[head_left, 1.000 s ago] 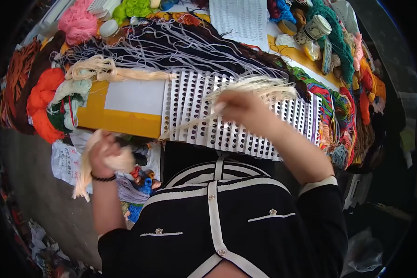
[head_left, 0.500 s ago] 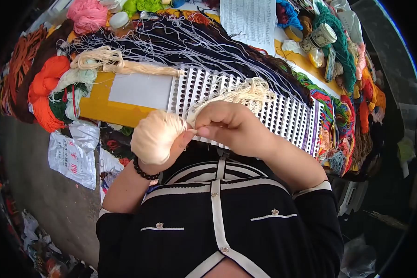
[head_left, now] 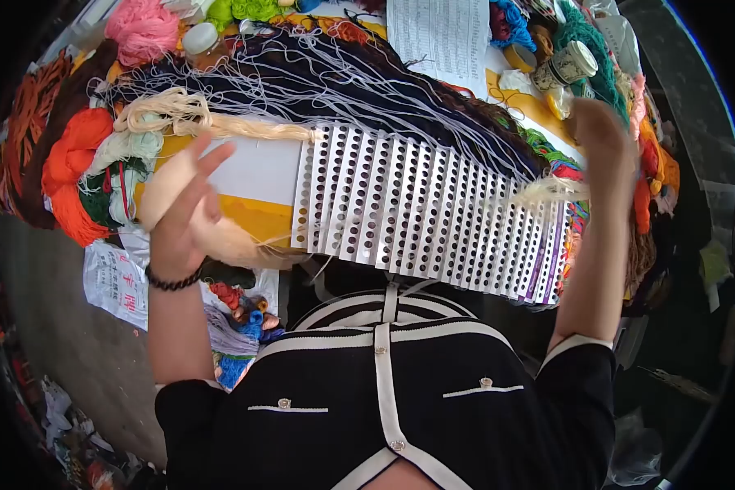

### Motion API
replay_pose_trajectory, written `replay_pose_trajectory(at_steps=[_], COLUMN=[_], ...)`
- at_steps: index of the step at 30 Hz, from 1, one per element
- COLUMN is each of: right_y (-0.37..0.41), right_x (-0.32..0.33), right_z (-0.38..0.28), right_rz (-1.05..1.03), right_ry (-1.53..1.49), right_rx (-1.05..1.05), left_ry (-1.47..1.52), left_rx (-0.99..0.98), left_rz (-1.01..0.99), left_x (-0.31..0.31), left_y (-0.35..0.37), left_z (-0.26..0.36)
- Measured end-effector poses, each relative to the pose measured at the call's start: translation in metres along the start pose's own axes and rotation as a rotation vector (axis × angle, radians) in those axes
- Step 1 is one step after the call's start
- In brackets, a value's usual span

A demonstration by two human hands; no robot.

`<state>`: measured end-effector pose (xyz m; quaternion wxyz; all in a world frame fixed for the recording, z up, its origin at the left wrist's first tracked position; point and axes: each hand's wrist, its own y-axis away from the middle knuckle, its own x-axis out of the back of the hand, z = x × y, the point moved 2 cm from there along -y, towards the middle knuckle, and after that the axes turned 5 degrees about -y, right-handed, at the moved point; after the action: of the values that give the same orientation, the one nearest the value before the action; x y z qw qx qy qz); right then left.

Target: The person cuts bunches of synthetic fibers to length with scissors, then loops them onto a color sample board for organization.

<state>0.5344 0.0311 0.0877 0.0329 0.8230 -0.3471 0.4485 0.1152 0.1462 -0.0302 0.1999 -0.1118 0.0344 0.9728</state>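
Observation:
A skein of cream thread [head_left: 165, 192] hangs around my left hand [head_left: 186, 214], whose fingers are partly spread; its loose lower part trails down toward the table's front edge. Raised at the right side of the table, my right hand [head_left: 603, 135] is smeared by motion and its fingers do not show clearly. Beside that forearm, a blurred bunch of pale thread [head_left: 547, 192] hangs over the right end of the white punched card strips [head_left: 416, 208]. Another cream hank [head_left: 253, 128] lies along the back left of these strips, close behind my left hand.
Behind the strips spread dark threads with pale lilac strands [head_left: 335, 77]. An orange hank [head_left: 77, 175] and a pink bundle [head_left: 145, 31] lie at the left. A printed sheet [head_left: 437, 37], a patterned paper cup [head_left: 565, 65] and teal yarn [head_left: 600, 77] occupy the back right.
My hands have parted from their meeting point in front of me, left hand going left with the skein, right hand going up and right. The loose cream thread has left the strips' middle, moving right.

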Motion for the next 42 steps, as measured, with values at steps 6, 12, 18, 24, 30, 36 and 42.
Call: replay_pose_trajectory(at_steps=[6,12,18,24,30,36,42], right_y=[0.041,0.033,0.026,0.035,0.031,0.034,0.035], right_x=[-0.198,-0.251,-0.242,-0.253,-0.240,-0.245,-0.245], right_z=[-0.041,-0.024,-0.034,-0.029,-0.027,-0.021,-0.022], right_rz=[-0.775,-0.920,-0.957,-0.836,-0.962,-0.968,-0.938], right_ry=[-0.265,-0.437,-0.447,-0.201,-0.417,-0.405,-0.487], right_rx=[0.135,-0.150,-0.324,0.073,-0.183,-0.148,-0.208], left_ry=[-0.053,-0.011,-0.127,-0.263,-0.742,-1.004,0.282], left_rx=[0.350,0.527,0.400,0.298,0.103,0.096,0.316], left_rz=[-0.133,-0.103,-0.023,-0.084,-0.056,-0.075,-0.012], left_x=[-0.061,-0.078,-0.089,-0.086,-0.068,-0.075,-0.089], left_y=[-0.066,-0.086,-0.096,-0.099,-0.094,-0.094,-0.088], left_z=[-0.057,-0.092,-0.105,-0.112,-0.090,-0.079,-0.057])
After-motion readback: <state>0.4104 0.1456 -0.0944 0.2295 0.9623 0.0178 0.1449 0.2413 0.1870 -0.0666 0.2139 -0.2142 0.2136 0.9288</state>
